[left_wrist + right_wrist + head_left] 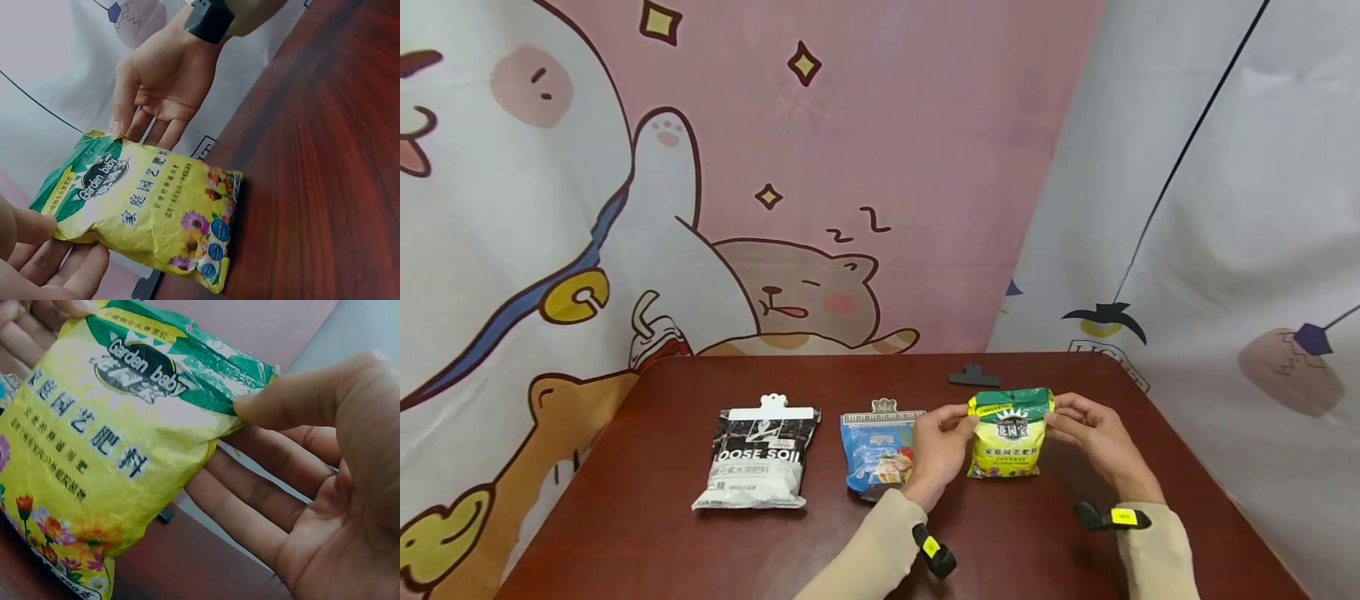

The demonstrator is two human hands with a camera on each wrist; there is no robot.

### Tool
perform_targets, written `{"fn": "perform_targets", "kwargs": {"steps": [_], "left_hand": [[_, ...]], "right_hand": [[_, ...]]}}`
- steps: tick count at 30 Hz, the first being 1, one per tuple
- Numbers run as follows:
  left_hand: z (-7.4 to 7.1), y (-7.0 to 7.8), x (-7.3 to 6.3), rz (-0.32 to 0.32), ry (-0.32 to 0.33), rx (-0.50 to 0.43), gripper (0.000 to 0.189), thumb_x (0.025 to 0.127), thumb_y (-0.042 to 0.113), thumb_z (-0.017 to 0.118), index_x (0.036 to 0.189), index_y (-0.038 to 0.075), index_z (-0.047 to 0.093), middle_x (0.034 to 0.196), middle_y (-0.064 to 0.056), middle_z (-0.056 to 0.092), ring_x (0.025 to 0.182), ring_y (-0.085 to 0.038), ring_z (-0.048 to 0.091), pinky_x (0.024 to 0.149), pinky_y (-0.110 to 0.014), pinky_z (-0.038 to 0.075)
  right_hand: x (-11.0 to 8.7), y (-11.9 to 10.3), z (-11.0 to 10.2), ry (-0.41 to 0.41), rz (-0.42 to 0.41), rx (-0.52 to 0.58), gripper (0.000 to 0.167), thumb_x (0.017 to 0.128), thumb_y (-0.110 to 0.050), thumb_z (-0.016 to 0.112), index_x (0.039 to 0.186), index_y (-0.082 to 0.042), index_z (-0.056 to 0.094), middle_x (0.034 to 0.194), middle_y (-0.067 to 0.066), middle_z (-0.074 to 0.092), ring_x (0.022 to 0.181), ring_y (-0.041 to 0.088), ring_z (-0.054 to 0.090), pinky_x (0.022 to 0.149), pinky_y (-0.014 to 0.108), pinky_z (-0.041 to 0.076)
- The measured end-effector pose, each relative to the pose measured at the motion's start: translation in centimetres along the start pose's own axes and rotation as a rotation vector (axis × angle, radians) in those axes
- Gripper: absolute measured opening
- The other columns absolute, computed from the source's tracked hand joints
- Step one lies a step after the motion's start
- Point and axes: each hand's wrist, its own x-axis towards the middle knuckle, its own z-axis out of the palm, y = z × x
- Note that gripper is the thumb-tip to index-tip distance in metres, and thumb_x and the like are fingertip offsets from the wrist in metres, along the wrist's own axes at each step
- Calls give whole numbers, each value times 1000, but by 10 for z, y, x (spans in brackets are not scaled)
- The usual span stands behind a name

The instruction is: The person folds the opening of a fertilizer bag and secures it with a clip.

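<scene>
A yellow and green fertilizer bag [1009,442] with flower pictures stands upright on the right part of the table, its lower edge at the tabletop. My left hand [942,450] pinches its upper left edge, thumb in front and fingers behind. The upper right edge is pinched the same way by my right hand [1097,440]. In the right wrist view the thumb presses the green top band of the fertilizer bag [112,431]. Just behind the bag lies a loose black clip [974,377].
A blue bag [872,450] with a patterned clip along its top lies left of my left hand, partly hidden by it. Farther left lies a black and white soil bag [760,467] with a white clip [773,408]. Cartoon cloth hangs behind the reddish-brown table [655,533].
</scene>
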Motion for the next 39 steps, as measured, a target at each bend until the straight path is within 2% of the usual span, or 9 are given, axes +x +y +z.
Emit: {"fn": "perform_targets", "kwargs": {"steps": [5,8,13,17,21,27,34,39], "left_hand": [[-3,-2,4,63,-15,-16,20,94,12,74,113,10,78,100,-9,77,86,-19,75,81,-34,63],[-6,-2,5,77,-26,-11,21,95,12,73,115,13,78,99,-8,78,87,-16,74,82,-35,62],[-9,-2,4,118,-52,9,32,96,10,72,122,26,75,102,-5,78,91,-14,75,82,-32,62],[-12,-1,3,165,-76,41,42,96,6,70,128,33,72,107,-4,76,97,-14,72,77,-23,58],[-14,-1,2,205,-101,79,40,97,5,68,127,31,74,107,-5,74,95,-12,70,73,-20,54],[-14,1,3,303,-150,178,38,98,5,67,130,25,72,114,-2,75,88,-12,69,73,-19,51],[-15,0,3,362,-194,249,37,96,6,71,131,18,72,117,-4,74,92,-9,71,76,-17,55],[-17,-2,5,394,-189,319,27,97,10,71,123,14,76,116,-4,75,92,-8,69,69,-16,50]], "right_hand": [[3,3,-2,-27,-23,-25,41,100,-27,69,130,-1,58,108,-8,77,97,14,76,89,38,62],[4,4,-2,-21,-28,-43,48,99,-30,70,137,-4,57,111,-7,76,97,13,76,89,40,62],[3,4,-1,-37,-68,-48,57,99,-25,70,151,-12,49,115,-1,76,99,15,76,88,39,62],[4,4,0,-51,-113,-52,62,99,-21,69,156,-19,45,116,1,76,99,16,76,86,39,63],[3,3,-1,-53,-118,-59,60,99,-21,70,154,-18,48,118,0,75,99,17,76,85,41,63],[0,-2,-3,-43,-52,-128,52,97,-31,72,146,-16,59,126,5,71,100,18,75,86,41,62],[-4,-6,-3,2,-12,-305,48,92,-43,76,136,-26,68,142,8,63,109,8,64,85,29,57],[-4,-8,-1,13,-7,-337,45,91,-46,76,132,-29,71,144,5,62,114,6,59,85,25,55]]}}
